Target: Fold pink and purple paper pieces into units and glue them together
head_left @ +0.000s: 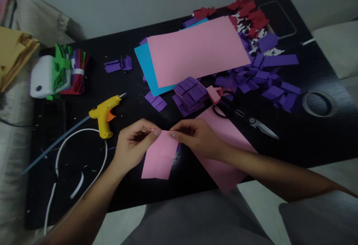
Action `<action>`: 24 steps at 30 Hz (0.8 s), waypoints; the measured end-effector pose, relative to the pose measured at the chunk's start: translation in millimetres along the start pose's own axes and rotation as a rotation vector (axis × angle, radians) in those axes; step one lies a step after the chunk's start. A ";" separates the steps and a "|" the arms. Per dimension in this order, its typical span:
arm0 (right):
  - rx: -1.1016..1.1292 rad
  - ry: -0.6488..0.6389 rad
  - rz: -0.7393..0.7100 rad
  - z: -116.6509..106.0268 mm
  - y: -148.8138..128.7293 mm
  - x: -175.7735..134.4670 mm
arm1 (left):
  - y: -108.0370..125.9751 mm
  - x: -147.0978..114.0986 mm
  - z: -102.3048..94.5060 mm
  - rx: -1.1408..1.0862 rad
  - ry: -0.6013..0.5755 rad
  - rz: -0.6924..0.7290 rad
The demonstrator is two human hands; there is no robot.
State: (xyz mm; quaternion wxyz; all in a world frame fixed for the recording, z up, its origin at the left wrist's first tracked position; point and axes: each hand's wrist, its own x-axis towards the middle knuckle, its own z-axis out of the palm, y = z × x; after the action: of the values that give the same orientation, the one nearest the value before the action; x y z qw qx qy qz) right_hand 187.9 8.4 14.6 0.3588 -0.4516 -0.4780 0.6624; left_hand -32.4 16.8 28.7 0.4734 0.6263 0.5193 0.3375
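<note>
Between my two hands hangs a small pink paper piece (159,157), held by its far edge over the black table. My left hand (135,140) pinches its far left corner between thumb and fingers. At the far right corner, my right hand (195,137) grips it the same way. A larger pink sheet (220,159) lies partly under my right forearm. Just beyond my hands sit a stack of purple folded paper pieces (190,94) and a smaller purple piece (156,101). Black-handled scissors (251,120) rest across the larger sheet, blades pointing right.
A yellow glue gun (104,114) with its white cord (57,159) lies at left. Pink sheet (198,51) over blue sheet (147,68) lies at the back. Purple paper pieces (254,79), red scraps (253,13) and a tape roll (319,103) spread right. Bundled paper strips (79,71) stand far left.
</note>
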 end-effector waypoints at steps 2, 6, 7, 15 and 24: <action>0.005 0.028 0.006 -0.2 -0.1 0.3 | 0.2 0.4 -0.9 0.007 0.029 0.009; -0.028 0.026 -0.002 -0.7 0.2 0.3 | 1.8 3.7 -1.8 0.004 -0.019 -0.009; -0.038 0.013 -0.002 -0.7 0.4 0.2 | 2.3 4.6 -1.6 0.008 -0.045 -0.015; 0.024 -0.006 0.043 1.3 0.9 0.5 | 5.3 5.2 1.4 0.056 -0.074 -0.002; 0.102 -0.028 0.036 0.4 -0.4 0.6 | 3.3 4.8 0.4 0.069 -0.017 -0.002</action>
State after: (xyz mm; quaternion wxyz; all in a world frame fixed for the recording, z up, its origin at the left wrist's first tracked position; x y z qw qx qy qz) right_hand 187.4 8.9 14.9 0.3628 -0.4317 -0.4404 0.6986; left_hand -29.8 21.3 31.4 0.4564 0.6445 0.5273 0.3135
